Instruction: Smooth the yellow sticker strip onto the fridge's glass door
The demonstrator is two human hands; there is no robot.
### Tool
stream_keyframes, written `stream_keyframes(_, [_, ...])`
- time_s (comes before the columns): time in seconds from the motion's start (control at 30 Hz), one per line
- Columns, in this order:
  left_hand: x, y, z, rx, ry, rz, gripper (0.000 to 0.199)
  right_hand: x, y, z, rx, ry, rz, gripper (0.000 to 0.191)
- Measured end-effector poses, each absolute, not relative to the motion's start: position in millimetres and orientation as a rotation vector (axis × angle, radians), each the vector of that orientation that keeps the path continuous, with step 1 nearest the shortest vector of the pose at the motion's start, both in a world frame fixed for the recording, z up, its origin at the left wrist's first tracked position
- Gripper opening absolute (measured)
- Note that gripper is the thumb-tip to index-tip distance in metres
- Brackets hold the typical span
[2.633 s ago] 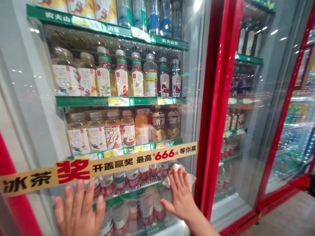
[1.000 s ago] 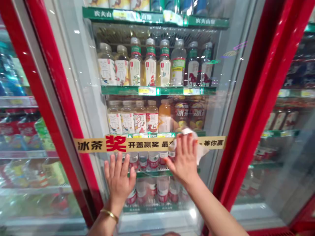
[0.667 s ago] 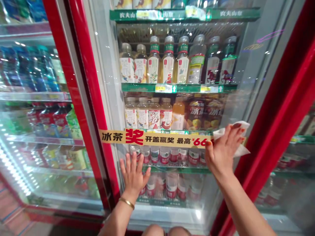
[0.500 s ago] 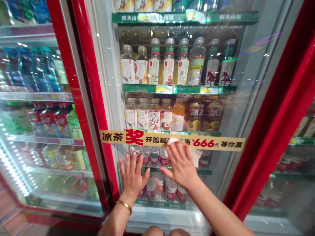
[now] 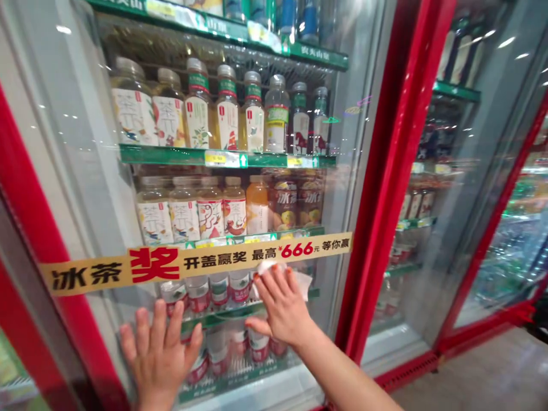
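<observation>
My left hand (image 5: 158, 354) lies with fingers spread against the glass door (image 5: 107, 228), at its lower left, and holds nothing. My right hand (image 5: 282, 302) presses a white tissue (image 5: 302, 285) flat to the glass, just under a beige banner strip (image 5: 222, 260) with black and red Chinese lettering. The tissue shows beyond the fingertips and to the right of the hand; the rest is hidden beneath the palm. Behind the glass stand rows of drink bottles (image 5: 226, 114) on shelves with green edges (image 5: 171, 155).
Red door frames (image 5: 385, 171) border the glass on both sides. To the right is another glass-fronted fridge (image 5: 423, 228) with bottles inside, and grey floor (image 5: 492, 371) shows at the lower right.
The view has turned to the right, so the fridge appears further left. Relative to the banner, my right hand with the tissue has moved slightly down. My left hand remains spread on the glass.
</observation>
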State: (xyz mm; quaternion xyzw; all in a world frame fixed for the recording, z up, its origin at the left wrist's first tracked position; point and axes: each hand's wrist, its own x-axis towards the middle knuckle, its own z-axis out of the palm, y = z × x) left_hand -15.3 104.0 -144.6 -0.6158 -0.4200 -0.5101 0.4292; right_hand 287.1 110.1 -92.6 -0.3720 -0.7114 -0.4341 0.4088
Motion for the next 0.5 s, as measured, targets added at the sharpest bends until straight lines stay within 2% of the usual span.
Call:
stream_keyframes(0.1, [-20.0, 108.4, -153.7, -1.526, -1.058, -1.286, 0.093, 322.5, 101.0, -118.7, -0.965, -1.758, -1.104, 0.085])
stream_keyframes(0.2, [-27.7, 112.0, -161.4, -1.545, -1.071, -1.285, 0.099, 353.0, 106.4, -94.1, -1.195, -1.471, -0.986, 0.089])
stream_keyframes(0.3, [-33.7, 112.7, -163.8, -1.603, -1.081, -1.318, 0.100, 331.3, 113.9, -74.0, -1.274, -1.368, -0.901, 0.092])
stream_keyframes(0.37, [-34.8, 112.2, -163.3, -1.631, -1.095, -1.374, 0.097, 302.7, 112.5, -87.2, -1.169, -1.555, -0.978, 0.096])
stream_keyframes(0.5, [-36.1, 113.1, -167.0, -1.699, -1.160, -1.544, 0.096, 296.0, 99.4, -145.7, -0.944, -1.798, -1.178, 0.083])
